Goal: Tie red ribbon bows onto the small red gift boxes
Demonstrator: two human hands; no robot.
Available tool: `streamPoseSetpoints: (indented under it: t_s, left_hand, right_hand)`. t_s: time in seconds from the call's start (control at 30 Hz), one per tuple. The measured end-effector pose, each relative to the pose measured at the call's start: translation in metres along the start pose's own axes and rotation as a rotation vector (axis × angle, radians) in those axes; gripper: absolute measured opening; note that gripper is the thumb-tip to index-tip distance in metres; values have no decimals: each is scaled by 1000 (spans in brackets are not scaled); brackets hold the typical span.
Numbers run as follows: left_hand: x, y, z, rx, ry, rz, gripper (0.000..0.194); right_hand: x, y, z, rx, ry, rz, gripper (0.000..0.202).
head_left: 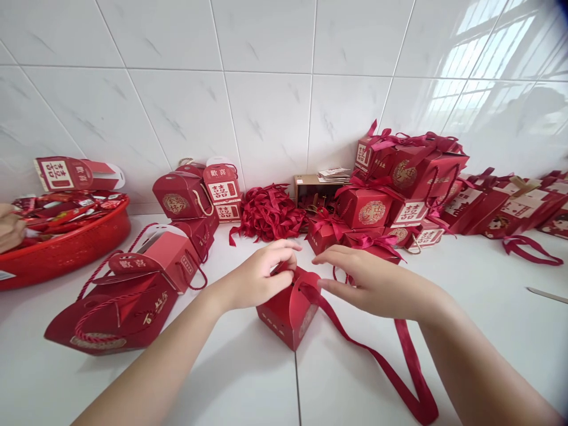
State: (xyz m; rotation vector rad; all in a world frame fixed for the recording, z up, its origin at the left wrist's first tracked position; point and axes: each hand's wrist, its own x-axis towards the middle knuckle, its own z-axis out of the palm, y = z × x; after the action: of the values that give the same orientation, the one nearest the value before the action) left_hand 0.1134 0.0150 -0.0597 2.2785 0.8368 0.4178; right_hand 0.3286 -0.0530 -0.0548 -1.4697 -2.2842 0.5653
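Left grip [260, 275] is pinching the red box [280, 324] up top, seemingly steadying it; my right grip [368, 278], half-open, is hovering by the ribbon [409, 349].

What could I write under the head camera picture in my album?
Left hand and right hand at a red box with a trailing red ribbon, before a ribbon heap.

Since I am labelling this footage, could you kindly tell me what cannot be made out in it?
In the head view:
Red box: far sides face away; the left hand covers part of its top.
Trailing ribbon: one stretch is hidden behind the right forearm.
Red basin: the left edge of the picture cuts it off.
Metal strip: the right edge cuts it off, so what it is cannot be told.
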Motion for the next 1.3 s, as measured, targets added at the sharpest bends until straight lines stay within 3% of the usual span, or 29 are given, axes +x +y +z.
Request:
streamPoseSetpoints:
  t_s: [0.1,0.2,0.37,0.53,0.63,0.73,0.87,1.07,1.2,1.3]
  left_hand:
    - [3,2,-1,-151,42,-10,13]
    - [2,5,0,-240,103,39,12]
    - [-10,11,-8,-6,269,42,19]
    - [-19,4,-13,207,68,-260,47]
    - [-15,-1,-4,255,-4,-378,44]
    - [-10,-1,8,255,-16,-398,36]
    - [-3,1,22,203,23,-410,28]
    - [2,-6,32,106,62,-343,30]
    - [3,-13,19,-14,42,-340,41]
    - [2,-15,2,-160,-41,-382,48]
  right_hand:
    - [8,-2,5,116,73,-60,33]
    - [18,-5,15,305,64,-78,24]
    - [22,-9,16,531,169,-94,19]
    - [-4,-21,-6,707,420,-100,18]
    - [-25,-30,-18,776,622,-171,14]
    - [-38,-37,-23,823,726,-238,15]
    - [-30,-38,-16,913,700,-211,19]
    - [20,-19,25,1105,413,-88,19]
    - [45,-2,51,1238,284,39,21]
    - [52,4,59,1229,252,59,21]
